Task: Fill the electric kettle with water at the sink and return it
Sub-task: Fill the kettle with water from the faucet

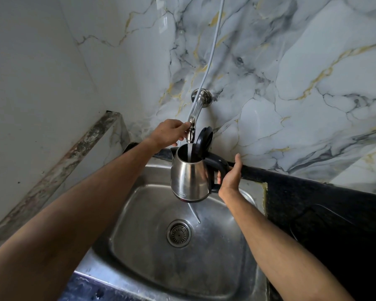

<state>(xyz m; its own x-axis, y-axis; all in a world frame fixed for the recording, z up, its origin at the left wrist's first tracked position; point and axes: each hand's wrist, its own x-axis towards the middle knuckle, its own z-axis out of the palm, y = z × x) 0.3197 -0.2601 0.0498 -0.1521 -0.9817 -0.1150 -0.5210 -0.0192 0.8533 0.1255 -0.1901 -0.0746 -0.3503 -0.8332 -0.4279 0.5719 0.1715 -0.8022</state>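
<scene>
Water runs from the tap (pixel 191 135) into the open kettle (pixel 190 177), held over the sink (pixel 139 213) by the right hand (pixel 229 177) gripping its handle; the left hand (pixel 172 132) grasps the tap. Filling underway; return remains.

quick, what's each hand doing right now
Left hand: closed on the tap.
Right hand: grip closed on the kettle handle.

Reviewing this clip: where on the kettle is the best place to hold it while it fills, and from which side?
The black loop handle, taken from the right, as the right hand does. It juts away from the steel kettle, opposite the spout, clear of the upright open lid and the water stream, so the fingers should stay dry.
</scene>
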